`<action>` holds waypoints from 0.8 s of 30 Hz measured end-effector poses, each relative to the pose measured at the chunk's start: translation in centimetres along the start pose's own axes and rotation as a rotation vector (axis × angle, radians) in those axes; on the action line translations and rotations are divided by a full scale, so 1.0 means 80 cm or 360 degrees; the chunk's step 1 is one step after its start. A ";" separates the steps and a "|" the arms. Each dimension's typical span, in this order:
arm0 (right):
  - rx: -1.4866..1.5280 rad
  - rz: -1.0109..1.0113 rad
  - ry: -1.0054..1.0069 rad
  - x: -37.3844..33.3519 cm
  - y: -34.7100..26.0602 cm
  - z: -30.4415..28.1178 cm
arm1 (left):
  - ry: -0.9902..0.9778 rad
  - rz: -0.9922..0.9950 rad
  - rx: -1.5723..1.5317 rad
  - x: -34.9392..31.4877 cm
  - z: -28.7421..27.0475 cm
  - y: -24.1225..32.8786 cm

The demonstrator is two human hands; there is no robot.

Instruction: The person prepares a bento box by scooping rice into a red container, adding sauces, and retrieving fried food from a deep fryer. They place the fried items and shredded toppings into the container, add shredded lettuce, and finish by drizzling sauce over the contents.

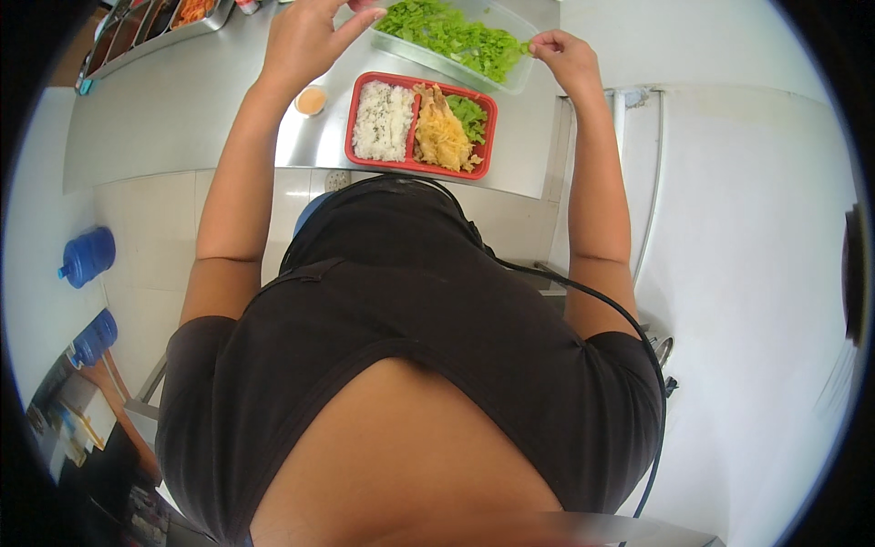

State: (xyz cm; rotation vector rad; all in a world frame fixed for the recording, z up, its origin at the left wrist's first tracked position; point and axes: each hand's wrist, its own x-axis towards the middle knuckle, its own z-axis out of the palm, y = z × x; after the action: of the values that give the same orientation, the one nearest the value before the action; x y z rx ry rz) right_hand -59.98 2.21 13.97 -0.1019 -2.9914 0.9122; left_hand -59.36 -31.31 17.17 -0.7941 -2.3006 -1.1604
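A clear plastic tub of shredded green lettuce stands at the far side of the counter. At its right edge my right hand has thumb and fingers pinched on a bit of lettuce. My left hand is over the tub's left end, thumb stretched away from the fingers; the top edge of the picture cuts part of it off, and I see nothing held. Nearer me sits a red two-compartment lunch box. White rice with dark flecks fills its left side; fried, yellow-topped food and lettuce lie in the right.
A small cup of orange sauce stands left of the lunch box on the steel counter. Metal food trays are at the far left. Blue water jugs lie lower left, near another person's arm. A black cable crosses my front.
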 end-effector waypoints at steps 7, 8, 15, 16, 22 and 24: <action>0.0288 0.0065 0.0153 -0.053 -0.048 -0.043 | 0.0005 -0.0002 -0.0029 0.001 0.003 -0.004; 0.0322 0.0062 0.0137 -0.063 -0.054 -0.050 | 0.0017 0.0005 -0.0040 0.001 0.003 -0.004; 0.0401 0.0166 -0.0042 -0.108 -0.041 -0.036 | -0.0003 0.0021 -0.0063 0.003 0.006 -0.005; 0.0369 0.0146 -0.0060 -0.111 -0.030 -0.024 | -0.0008 0.0022 -0.0059 0.004 0.007 -0.005; -0.0040 0.0094 -0.0301 -0.118 0.022 0.077 | -0.0022 0.0028 -0.0069 0.006 0.013 -0.003; -0.0164 0.0094 -0.0292 -0.122 0.028 0.097 | -0.0022 0.0021 -0.0073 0.006 0.014 -0.002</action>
State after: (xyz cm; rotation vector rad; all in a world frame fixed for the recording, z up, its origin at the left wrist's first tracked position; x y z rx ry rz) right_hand -50.33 -0.88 6.32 -0.1146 -3.2217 0.8145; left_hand -59.96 -30.32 16.76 -0.8352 -2.2838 -1.2093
